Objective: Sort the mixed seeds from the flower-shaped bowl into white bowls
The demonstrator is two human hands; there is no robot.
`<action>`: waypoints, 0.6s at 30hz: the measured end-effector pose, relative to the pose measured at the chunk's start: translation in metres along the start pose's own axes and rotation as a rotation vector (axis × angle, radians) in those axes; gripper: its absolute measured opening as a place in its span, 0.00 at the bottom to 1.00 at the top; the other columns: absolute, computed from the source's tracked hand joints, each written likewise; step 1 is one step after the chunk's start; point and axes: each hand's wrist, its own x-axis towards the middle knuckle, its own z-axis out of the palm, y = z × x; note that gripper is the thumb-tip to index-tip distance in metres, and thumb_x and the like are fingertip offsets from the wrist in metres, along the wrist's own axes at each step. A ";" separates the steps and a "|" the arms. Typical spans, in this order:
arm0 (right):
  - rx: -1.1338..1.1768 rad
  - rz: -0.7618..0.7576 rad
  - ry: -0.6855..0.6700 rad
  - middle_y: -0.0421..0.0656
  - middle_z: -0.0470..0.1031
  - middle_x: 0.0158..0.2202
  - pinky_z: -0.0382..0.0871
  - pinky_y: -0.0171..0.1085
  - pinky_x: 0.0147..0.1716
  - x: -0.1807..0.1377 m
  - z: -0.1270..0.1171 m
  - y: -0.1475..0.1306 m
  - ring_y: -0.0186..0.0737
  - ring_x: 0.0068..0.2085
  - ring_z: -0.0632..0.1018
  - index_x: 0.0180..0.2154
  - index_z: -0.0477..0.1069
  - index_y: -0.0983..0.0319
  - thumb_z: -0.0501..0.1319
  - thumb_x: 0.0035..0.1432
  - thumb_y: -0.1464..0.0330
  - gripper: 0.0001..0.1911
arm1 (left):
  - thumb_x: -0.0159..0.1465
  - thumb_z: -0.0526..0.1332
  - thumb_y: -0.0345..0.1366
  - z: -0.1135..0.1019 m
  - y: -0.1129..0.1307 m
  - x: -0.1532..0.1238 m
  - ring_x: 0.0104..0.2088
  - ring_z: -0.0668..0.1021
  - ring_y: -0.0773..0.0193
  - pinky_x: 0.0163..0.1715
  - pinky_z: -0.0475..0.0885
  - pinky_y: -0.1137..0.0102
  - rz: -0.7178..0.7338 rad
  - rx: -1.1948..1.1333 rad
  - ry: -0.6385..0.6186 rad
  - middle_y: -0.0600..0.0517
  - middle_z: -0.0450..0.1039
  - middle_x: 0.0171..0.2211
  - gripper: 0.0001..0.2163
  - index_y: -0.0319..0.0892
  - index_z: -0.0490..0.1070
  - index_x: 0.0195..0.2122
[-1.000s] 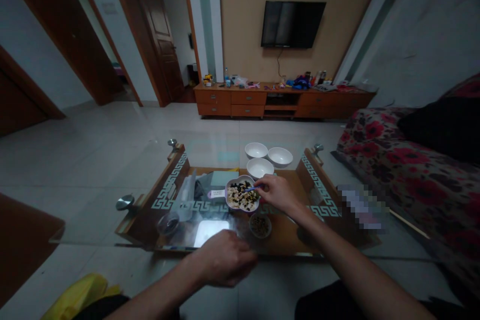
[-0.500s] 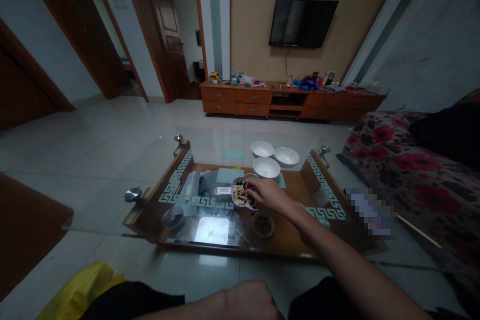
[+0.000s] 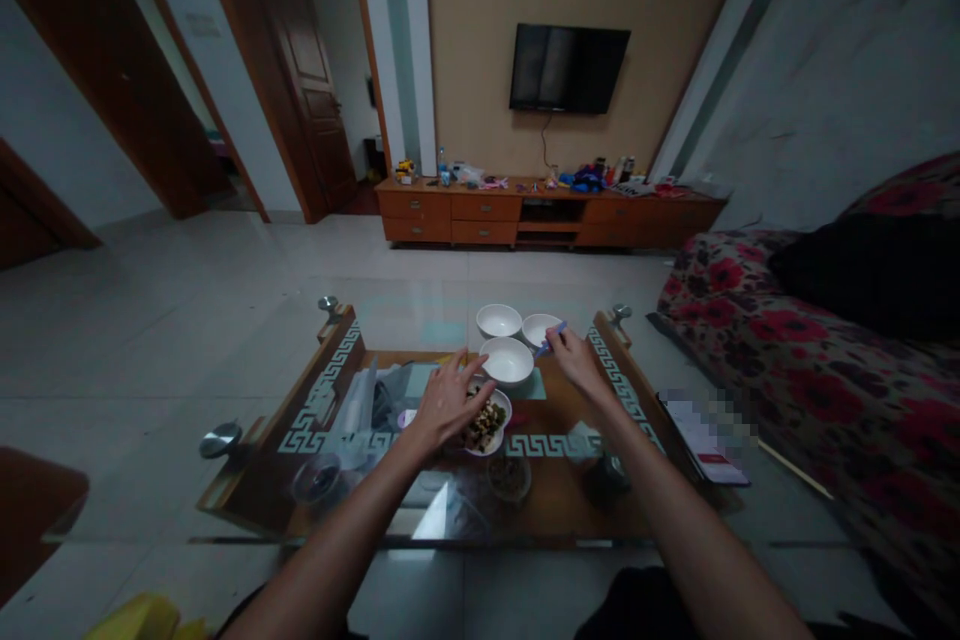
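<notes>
My left hand (image 3: 450, 400) reaches over a pale, lobed bowl (image 3: 510, 412) and hides its left part. Its fingers are spread and hold nothing; whether they touch the rim I cannot tell. Inside lie mixed dark and light bits (image 3: 486, 428), too small to name. My right hand (image 3: 574, 360) is closed on a slim blue tool (image 3: 553, 335), whose exact kind does not show. That tool is held in front of the right one of three white bowls. Beside it are the near white bowl (image 3: 507, 361) and the far-left white bowl (image 3: 499, 321).
Everything stands on a glass-topped table (image 3: 555, 520) with a wooden lower shelf. Two clear round containers, the right container (image 3: 509, 477) and left container (image 3: 316, 478), show through or on the glass. A clipboard (image 3: 701, 440) lies at right, by a flowered sofa (image 3: 720, 320).
My left hand has risen from my lap to the lobed bowl, its fingers now spread. My right hand has left that bowl, moved toward the white bowls and now holds the blue tool.
</notes>
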 end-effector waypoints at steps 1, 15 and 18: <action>-0.024 0.000 -0.021 0.45 0.78 0.31 0.69 0.38 0.36 0.002 0.002 0.006 0.45 0.35 0.78 0.34 0.70 0.58 0.52 0.67 0.43 0.27 | 0.75 0.59 0.49 0.005 -0.001 0.002 0.67 0.72 0.43 0.65 0.67 0.45 -0.012 -0.003 -0.031 0.39 0.68 0.69 0.24 0.45 0.70 0.68; 0.016 0.048 -0.020 0.47 0.81 0.34 0.74 0.41 0.39 -0.007 -0.009 0.012 0.47 0.37 0.82 0.36 0.70 0.57 0.52 0.71 0.46 0.23 | 0.73 0.58 0.50 0.013 0.006 0.001 0.65 0.72 0.44 0.66 0.65 0.44 0.062 -0.020 0.017 0.40 0.73 0.65 0.24 0.41 0.71 0.64; 0.073 0.016 0.067 0.49 0.82 0.35 0.74 0.42 0.40 -0.016 -0.017 -0.014 0.48 0.39 0.82 0.38 0.73 0.58 0.56 0.69 0.47 0.22 | 0.73 0.56 0.45 -0.002 0.011 -0.008 0.63 0.72 0.46 0.64 0.67 0.47 0.123 -0.061 0.111 0.40 0.73 0.63 0.22 0.42 0.70 0.64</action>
